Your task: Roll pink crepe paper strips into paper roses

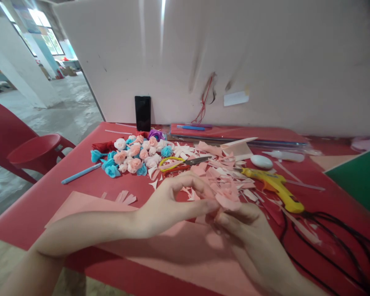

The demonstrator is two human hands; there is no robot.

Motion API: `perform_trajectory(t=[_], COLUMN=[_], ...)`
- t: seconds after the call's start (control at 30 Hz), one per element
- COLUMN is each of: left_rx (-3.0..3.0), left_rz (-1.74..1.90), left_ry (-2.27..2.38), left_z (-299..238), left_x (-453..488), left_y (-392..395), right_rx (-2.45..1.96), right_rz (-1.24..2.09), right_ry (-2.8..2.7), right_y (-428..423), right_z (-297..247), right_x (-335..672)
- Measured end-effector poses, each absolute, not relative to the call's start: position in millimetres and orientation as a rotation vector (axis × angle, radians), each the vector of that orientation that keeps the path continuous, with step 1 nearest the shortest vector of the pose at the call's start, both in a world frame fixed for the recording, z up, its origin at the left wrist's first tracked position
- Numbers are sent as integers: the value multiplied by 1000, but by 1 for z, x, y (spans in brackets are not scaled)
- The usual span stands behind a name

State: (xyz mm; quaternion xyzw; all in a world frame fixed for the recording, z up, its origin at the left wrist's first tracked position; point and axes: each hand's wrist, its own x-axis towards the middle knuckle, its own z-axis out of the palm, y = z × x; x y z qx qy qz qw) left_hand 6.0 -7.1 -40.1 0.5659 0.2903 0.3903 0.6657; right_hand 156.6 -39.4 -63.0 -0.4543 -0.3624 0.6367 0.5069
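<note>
Between my two hands is a pink paper flower (230, 198), held above a large pink paper sheet (179, 246). My left hand (179, 197) is closed, its thumb and fingertips pinching the flower from the left. From below and the right, my right hand (249, 230) grips the flower's base, fingers closed. Beyond the hands lie scissors (185, 163) with yellow and red handles, among pink and white paper scraps (209, 172). A yellow glue gun (274, 185) rests to the right of my right hand. Finished paper roses (134, 154) are heaped to the left, in pink, white, blue, red and purple.
A black phone (142, 113) leans upright against the white panel (172, 61). Black cable (336, 246) trails across the right side. A blue pen (81, 173), a white oval object (261, 161) and a green sheet (360, 181) lie on the red table (37, 205). A red chair (33, 152) stands left.
</note>
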Motion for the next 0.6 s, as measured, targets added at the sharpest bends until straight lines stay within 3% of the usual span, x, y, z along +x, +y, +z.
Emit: perform_trajectory(t=[0.6], left_rx=[1187], left_rz=[889], left_ry=[655], left_z=[-38], left_x=[8], left_y=[-10], right_rx=[-1138], right_rz=[1613], right_ry=[-866], right_y=[-45], right_z=[-68], right_x=[157])
